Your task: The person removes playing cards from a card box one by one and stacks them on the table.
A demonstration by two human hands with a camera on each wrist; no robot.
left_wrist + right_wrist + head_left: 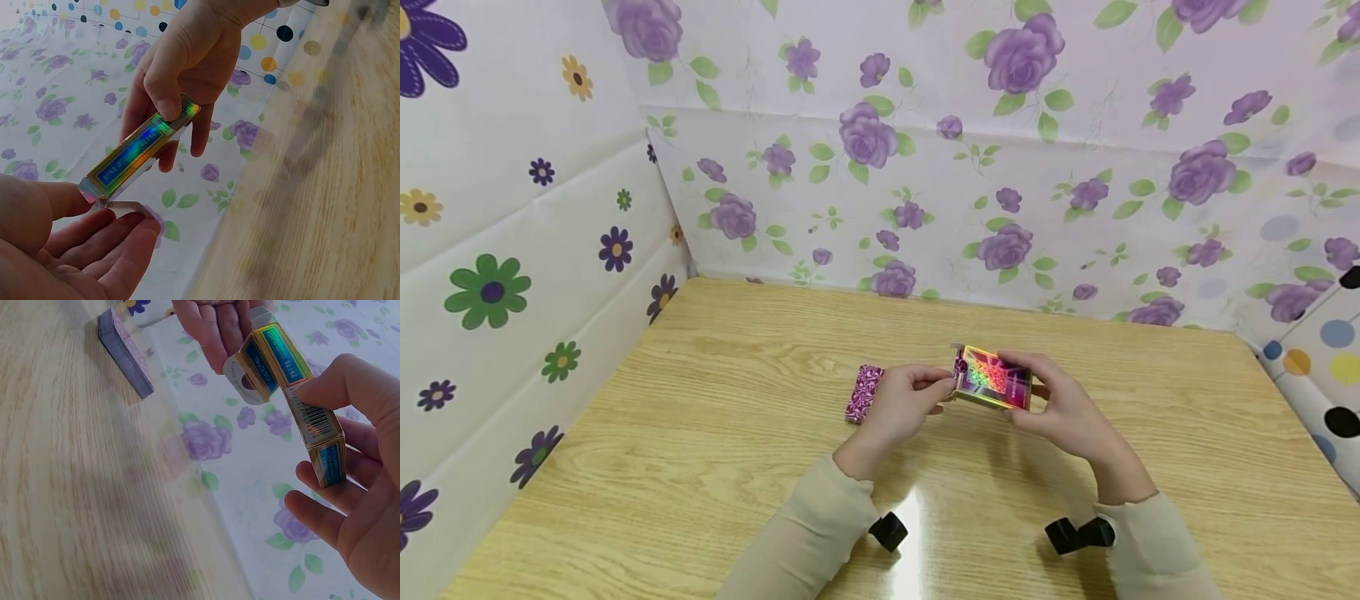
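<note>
Right grip (1055,406), parted box-wide, pinches the shiny box (992,377); left grip (904,402) pinches its flap end (260,367).

In the head view, a pale wood-grained table (700,400) spreads from 3 round through 6 to 9 o'clock, its far corners rounded. White rose-print sheeting (910,183) forms the back wall from 10 through 2 o'clock, with purple blooms, green leaves and a long crease running across at 12. From 8 to 10 o'clock the left wall (512,208) is white, covered in purple, green and orange daisies, and creased diagonally. Polka-dot sheeting (1311,375) stands between 3 and 4 o'clock; the faint discs above it may be dots showing through. A bright reflection (908,575) gleams on the tabletop at 6 o'clock.
</note>
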